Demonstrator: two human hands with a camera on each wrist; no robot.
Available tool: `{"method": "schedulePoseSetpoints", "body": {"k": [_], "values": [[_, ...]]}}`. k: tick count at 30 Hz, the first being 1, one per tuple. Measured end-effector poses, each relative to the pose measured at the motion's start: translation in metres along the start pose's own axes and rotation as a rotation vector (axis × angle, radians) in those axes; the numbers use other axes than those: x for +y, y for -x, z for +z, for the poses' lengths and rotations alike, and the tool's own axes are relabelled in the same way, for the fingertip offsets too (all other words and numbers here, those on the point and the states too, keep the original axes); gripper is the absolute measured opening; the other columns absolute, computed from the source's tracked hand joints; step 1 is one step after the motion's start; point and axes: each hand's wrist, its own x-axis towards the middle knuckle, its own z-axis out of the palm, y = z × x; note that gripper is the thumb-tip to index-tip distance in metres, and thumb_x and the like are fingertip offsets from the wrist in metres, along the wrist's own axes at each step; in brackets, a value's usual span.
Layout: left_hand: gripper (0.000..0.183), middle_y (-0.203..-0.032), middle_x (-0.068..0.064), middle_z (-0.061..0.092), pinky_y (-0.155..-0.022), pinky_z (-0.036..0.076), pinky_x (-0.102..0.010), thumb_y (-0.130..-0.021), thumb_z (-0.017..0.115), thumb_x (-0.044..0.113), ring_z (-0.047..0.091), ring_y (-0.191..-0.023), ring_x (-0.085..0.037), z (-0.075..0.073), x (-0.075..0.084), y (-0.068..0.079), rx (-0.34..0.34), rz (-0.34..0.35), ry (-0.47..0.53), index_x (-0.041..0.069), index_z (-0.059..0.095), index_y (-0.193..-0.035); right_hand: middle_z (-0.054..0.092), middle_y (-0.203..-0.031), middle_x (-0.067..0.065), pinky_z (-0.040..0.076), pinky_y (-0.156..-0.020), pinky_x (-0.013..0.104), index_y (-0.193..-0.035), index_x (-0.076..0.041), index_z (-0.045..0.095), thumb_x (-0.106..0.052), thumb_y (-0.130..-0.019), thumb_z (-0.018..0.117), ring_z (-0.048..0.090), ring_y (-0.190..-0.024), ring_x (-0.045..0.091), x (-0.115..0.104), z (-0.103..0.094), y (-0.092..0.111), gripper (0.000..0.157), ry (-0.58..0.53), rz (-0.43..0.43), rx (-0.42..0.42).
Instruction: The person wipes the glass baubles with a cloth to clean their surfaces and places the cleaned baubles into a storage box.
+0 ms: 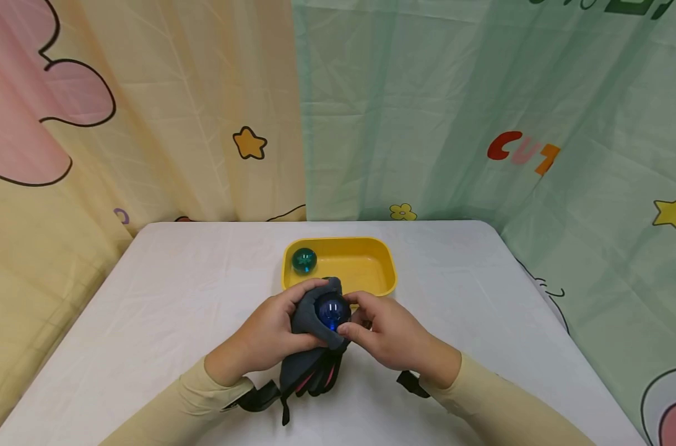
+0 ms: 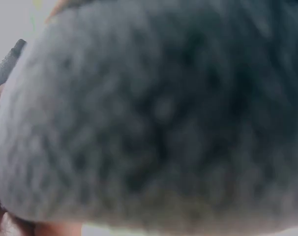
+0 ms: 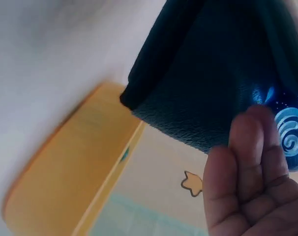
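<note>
A dark grey, fleecy-lined glove [image 1: 304,365] is held with its cuff spread wide and its black-and-pink fingers towards the person. My left hand [image 1: 265,331] grips the cuff from the left, thumb near and fingers far. A clear blue ball [image 1: 333,311] sits in the cuff's mouth. From the right, my right hand [image 1: 396,331] pinches the ball between thumb and fingers. In the right wrist view, the fingertips [image 3: 247,137] lie against the ball [image 3: 290,132], which bears a white swirl. Blurred grey fabric [image 2: 149,118] fills most of the left wrist view.
Just beyond the hands stands a yellow tray [image 1: 366,285] on the white table [image 1: 204,266]. A green ball [image 1: 304,261] lies in the tray's left end. Printed curtains [image 1: 371,124] hang behind the table and at both sides.
</note>
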Motion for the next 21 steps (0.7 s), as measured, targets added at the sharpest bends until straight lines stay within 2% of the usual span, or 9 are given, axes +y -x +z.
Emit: {"method": "schedulePoseSetpoints", "body": {"k": [3,5,7,9,13,15,17,21], "values": [[0.08,-0.142,-0.005,0.067,-0.105,0.053,-0.027,-0.084,0.09,0.017,0.066,-0.126,-0.024,-0.0008,0.001,-0.0001,0.017,0.001,0.02,0.017,0.05,-0.153,0.076,-0.111,-0.002,0.061,-0.087,0.028,-0.15,-0.006,0.051,-0.027,-0.103,0.069,0.069,-0.093,0.006,-0.0005,-0.0002,0.0,0.054,0.02,-0.049,0.026],[0.08,-0.142,-0.006,0.068,-0.105,0.053,-0.027,-0.084,0.09,0.016,0.066,-0.125,-0.024,-0.0015,0.0013,-0.0006,0.02,0.009,0.041,0.016,0.05,-0.153,0.073,-0.127,0.001,0.06,-0.095,0.031,-0.158,-0.01,0.044,-0.023,-0.102,0.072,0.071,-0.103,0.009,-0.0014,-0.0011,0.0,0.064,0.085,-0.096,0.026],[0.08,-0.142,-0.006,0.067,-0.105,0.053,-0.027,-0.084,0.09,0.015,0.067,-0.125,-0.024,-0.0024,0.0012,-0.001,0.015,0.008,0.057,0.016,0.049,-0.153,0.072,-0.133,0.004,0.06,-0.098,0.034,-0.163,-0.013,0.037,-0.018,-0.099,0.074,0.072,-0.108,0.013,-0.0011,-0.0024,0.0002,0.074,0.189,-0.153,0.028],[0.079,-0.143,-0.008,0.067,-0.105,0.053,-0.025,-0.085,0.089,0.015,0.066,-0.125,-0.025,-0.0032,0.0008,-0.0011,0.002,0.009,0.071,0.015,0.049,-0.153,0.072,-0.134,0.005,0.06,-0.099,0.036,-0.163,-0.014,0.038,-0.014,-0.096,0.078,0.072,-0.109,0.016,0.0001,-0.0035,0.0001,0.078,0.317,-0.227,0.051],[0.078,-0.146,-0.01,0.065,-0.105,0.051,-0.022,-0.086,0.088,0.016,0.064,-0.129,-0.027,-0.0037,0.0003,-0.0008,-0.018,-0.001,0.081,0.013,0.049,-0.153,0.077,-0.118,0.003,0.061,-0.091,0.034,-0.155,-0.013,0.05,-0.013,-0.091,0.082,0.073,-0.101,0.018,0.0025,-0.0042,-0.0003,0.072,0.493,-0.349,0.13],[0.078,-0.147,-0.009,0.064,-0.107,0.05,-0.022,-0.086,0.088,0.016,0.063,-0.131,-0.027,-0.003,-0.0001,-0.0007,-0.022,-0.003,0.074,0.014,0.049,-0.153,0.077,-0.11,0.001,0.061,-0.087,0.031,-0.153,-0.013,0.052,-0.014,-0.09,0.084,0.071,-0.093,0.016,0.0022,-0.0036,0.0001,0.07,0.51,-0.343,0.135],[0.078,-0.148,-0.007,0.063,-0.109,0.049,-0.024,-0.087,0.088,0.016,0.062,-0.132,-0.027,-0.0023,-0.0004,-0.0006,-0.021,-0.007,0.058,0.015,0.049,-0.154,0.077,-0.111,0.002,0.061,-0.086,0.03,-0.153,-0.009,0.05,-0.017,-0.092,0.082,0.071,-0.092,0.014,0.0009,-0.0025,0.0006,0.069,0.471,-0.285,0.109],[0.077,-0.145,-0.005,0.066,-0.11,0.051,-0.032,-0.087,0.089,0.019,0.064,-0.13,-0.025,-0.0005,-0.001,-0.0005,-0.022,0.0,0.002,0.017,0.05,-0.154,0.077,-0.108,0.001,0.061,-0.085,0.027,-0.151,-0.002,0.048,-0.023,-0.098,0.076,0.07,-0.09,0.007,-0.0019,0.0,0.0,0.064,0.238,-0.096,0.006]]}}
